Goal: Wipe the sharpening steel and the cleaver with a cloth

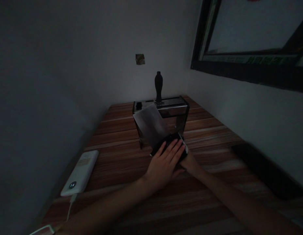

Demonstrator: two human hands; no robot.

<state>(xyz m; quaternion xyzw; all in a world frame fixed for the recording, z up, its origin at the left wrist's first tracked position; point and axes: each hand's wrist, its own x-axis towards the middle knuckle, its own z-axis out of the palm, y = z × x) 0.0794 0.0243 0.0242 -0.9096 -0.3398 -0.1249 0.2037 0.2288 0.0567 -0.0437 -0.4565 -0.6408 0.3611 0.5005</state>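
Observation:
My left hand [163, 163] lies palm down across the black part [178, 137] of a flat object, its fingers stretched out over it. From this black part a pale, greyish rectangular sheet [151, 124] extends up and to the left. My right hand [189, 163] comes in from the right and holds the object from below; its fingers are hidden. Just beyond is a metal stand [174, 106] with dark legs, and the sheet's far end overlaps its front in view. An upright black handle [158, 86] rises from the stand's top. Dim light hides the object's exact kind.
A white power bank [80, 173] with a lit display and a cable [69, 210] lies on the left of the wood-patterned table [117, 130]. On the right is a long black flat object [266, 169]. Walls close in the far and both sides; a dark-framed window [242, 73] is at right.

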